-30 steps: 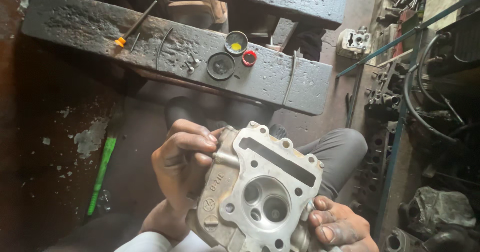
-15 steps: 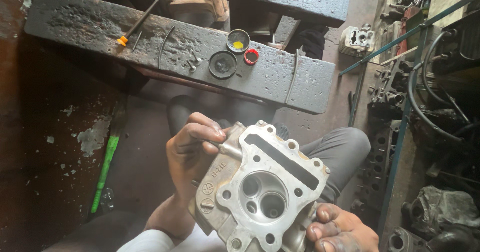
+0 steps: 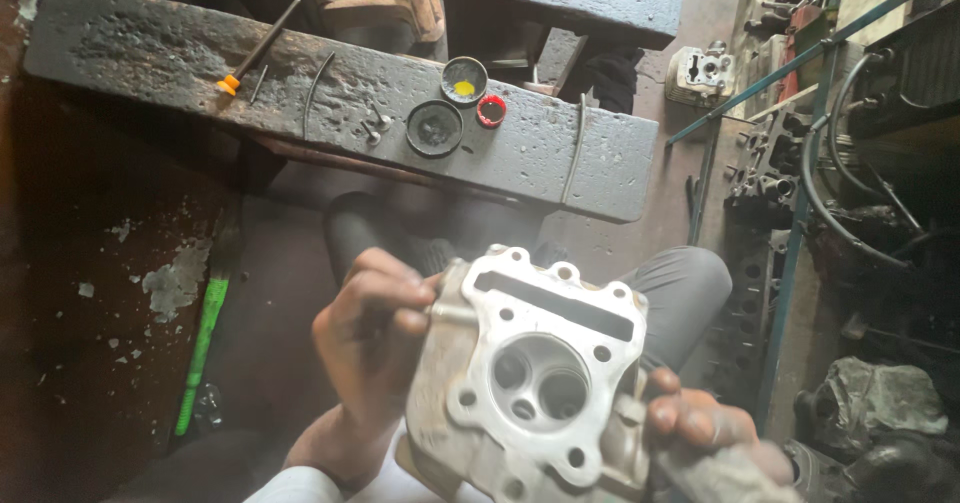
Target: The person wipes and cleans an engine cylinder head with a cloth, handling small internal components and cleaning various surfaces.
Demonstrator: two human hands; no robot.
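- Both hands hold a pale metal cylinder head [image 3: 535, 383] low in the view, at about 6 o'clock, above the person's lap, its flat gasket face turned up to show the round chamber with two valve openings.
- The left hand [image 3: 372, 333] is closed around the head's 9 o'clock side, fingers curled by a short stub that sticks out there; I cannot tell whether they pinch anything small.
- The right hand [image 3: 700, 425] grips the 4 o'clock corner, fingertips pressed over the edge.
- To my eye the step in hand is turning and looking over the part; any next move calls for a firm two-sided hold so the heavy casting does not tip.
- At 12 o'clock lies a dark, greasy surface [image 3: 600, 163], pitted and stained.
- On it: an orange-handled screwdriver [image 3: 255, 58] at 11 o'clock, two small valves [image 3: 377, 125], a round tin with yellow paste [image 3: 465, 79], a dark lid [image 3: 434, 128] just beside it, and a red cap [image 3: 491, 111].
- A green-handled tool [image 3: 200, 348] lies on the stained floor at 9 o'clock.
- At 2 o'clock sits another cylinder head [image 3: 703, 71]; engine parts and hoses crowd the 3 o'clock side.
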